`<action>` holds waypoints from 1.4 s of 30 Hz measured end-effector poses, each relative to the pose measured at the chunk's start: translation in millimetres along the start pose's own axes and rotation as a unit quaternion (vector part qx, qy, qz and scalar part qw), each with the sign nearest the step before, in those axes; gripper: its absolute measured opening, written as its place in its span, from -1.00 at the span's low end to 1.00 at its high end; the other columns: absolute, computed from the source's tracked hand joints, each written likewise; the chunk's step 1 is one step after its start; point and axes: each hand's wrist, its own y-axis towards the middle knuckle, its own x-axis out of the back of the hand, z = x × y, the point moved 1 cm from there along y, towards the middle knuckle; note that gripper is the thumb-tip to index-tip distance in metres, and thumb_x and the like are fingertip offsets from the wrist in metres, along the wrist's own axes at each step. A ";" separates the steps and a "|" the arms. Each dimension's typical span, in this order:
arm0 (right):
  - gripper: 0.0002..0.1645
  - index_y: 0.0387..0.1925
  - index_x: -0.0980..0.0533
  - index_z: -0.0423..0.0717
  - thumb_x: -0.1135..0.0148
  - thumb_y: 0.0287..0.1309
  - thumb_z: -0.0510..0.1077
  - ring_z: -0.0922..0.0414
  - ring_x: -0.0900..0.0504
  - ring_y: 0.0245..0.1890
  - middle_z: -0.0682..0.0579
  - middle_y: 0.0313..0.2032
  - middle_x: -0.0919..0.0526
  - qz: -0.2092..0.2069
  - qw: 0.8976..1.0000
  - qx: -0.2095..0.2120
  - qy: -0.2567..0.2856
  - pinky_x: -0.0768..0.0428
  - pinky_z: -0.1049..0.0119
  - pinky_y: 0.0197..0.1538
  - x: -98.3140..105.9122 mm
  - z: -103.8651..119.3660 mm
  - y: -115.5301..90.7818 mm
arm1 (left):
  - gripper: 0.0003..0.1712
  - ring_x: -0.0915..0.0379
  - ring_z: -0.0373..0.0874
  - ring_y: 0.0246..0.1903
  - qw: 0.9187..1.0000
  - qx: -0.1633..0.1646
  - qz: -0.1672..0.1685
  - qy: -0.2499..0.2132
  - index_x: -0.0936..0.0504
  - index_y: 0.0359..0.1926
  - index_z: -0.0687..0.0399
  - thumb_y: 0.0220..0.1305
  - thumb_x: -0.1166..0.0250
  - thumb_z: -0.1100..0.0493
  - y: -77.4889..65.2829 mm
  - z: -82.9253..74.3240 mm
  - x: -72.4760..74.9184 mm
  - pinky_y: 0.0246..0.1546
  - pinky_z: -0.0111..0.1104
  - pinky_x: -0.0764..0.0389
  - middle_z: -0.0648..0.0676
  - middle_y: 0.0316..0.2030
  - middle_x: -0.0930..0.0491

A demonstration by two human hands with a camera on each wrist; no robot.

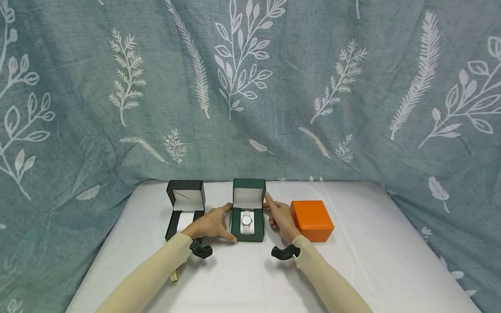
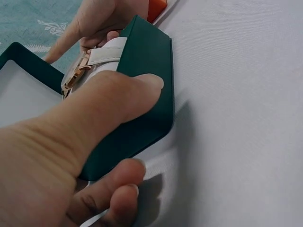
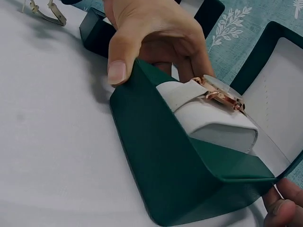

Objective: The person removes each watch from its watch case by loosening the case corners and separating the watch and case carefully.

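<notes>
A green watch box point(image 1: 248, 238) stands with its lid point(image 1: 249, 183) raised, and a white-strapped watch point(image 1: 246, 220) sits on the white cushion inside. My left hand point(image 1: 213, 221) grips the box's left side, its thumb pressing the front face near the corner, as the left wrist view shows. On the other side, my right hand point(image 1: 281, 217) has its index finger extended along the lid's right edge. Its other fingers are loosely curled near the hinge corner. In the right wrist view the watch's rose-gold case point(image 3: 225, 100) shows.
Left of the green box stands an open black box point(image 1: 185, 185) with a white cushion, partly hidden by my left hand. A closed orange box point(image 1: 312, 217) is close to my right hand. A beige watch strap point(image 1: 174, 275) shows beneath my left sleeve on the white tabletop.
</notes>
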 end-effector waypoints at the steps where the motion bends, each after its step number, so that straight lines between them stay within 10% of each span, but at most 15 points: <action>1: -0.02 0.05 -0.66 -0.13 -0.18 0.10 0.64 0.16 -0.31 -0.66 -0.01 -0.56 -0.44 0.000 1.000 -0.002 0.000 -0.32 0.35 -0.56 0.0 0.2 -0.9 | 0.43 -0.59 -0.14 -0.57 1.000 0.001 0.001 0.001 0.02 0.59 0.36 -0.12 -0.74 0.10 0.3 0.1 -0.1 -0.51 -0.30 -0.55 -0.01 -0.55 -0.68; 13: -0.04 0.11 -0.65 -0.11 -0.23 0.09 0.61 0.16 -0.37 -0.63 -0.08 -0.40 -0.50 0.010 1.000 -0.014 0.008 -0.40 0.37 -0.52 1.7 -1.2 -4.1 | 0.45 -0.61 -0.13 -0.56 1.000 0.013 0.004 0.002 0.04 0.60 0.33 -0.11 -0.74 0.07 0.0 2.1 -1.7 -0.50 -0.30 -0.55 0.00 -0.55 -0.69; 21: -0.33 0.06 -0.64 -0.08 -0.41 0.19 0.35 0.12 -0.41 -0.67 -0.08 -0.50 -0.59 0.035 0.998 0.056 -0.010 -0.47 0.32 -0.54 5.5 0.1 -16.1 | 0.46 -0.59 -0.14 -0.57 1.000 0.015 -0.004 -0.001 0.08 0.60 0.38 -0.09 -0.73 0.10 -3.0 -3.4 -1.5 -0.54 -0.32 -0.53 0.01 -0.56 -0.68; 29: -0.34 0.25 -0.60 0.03 -0.50 0.19 0.17 0.07 -0.50 -0.60 0.00 0.20 -0.65 0.116 0.989 0.088 -0.026 -0.59 0.27 -0.47 12.2 -4.4 -23.2 | 0.45 -0.58 -0.15 -0.57 1.000 0.018 -0.003 0.007 0.08 0.61 0.37 -0.08 -0.73 0.08 -2.6 -4.1 -1.9 -0.53 -0.32 -0.52 0.00 -0.55 -0.68; 42: -0.20 0.35 -0.52 0.29 -0.63 0.05 0.06 0.07 -0.61 -0.44 -0.21 0.50 -0.26 0.196 0.973 0.084 -0.089 -0.63 0.19 -0.30 21.7 -14.2 -27.2 | 0.46 -0.58 -0.15 -0.57 1.000 0.012 -0.002 0.010 0.06 0.61 0.34 -0.10 -0.74 0.07 -1.5 -4.7 -3.5 -0.52 -0.32 -0.52 0.00 -0.55 -0.68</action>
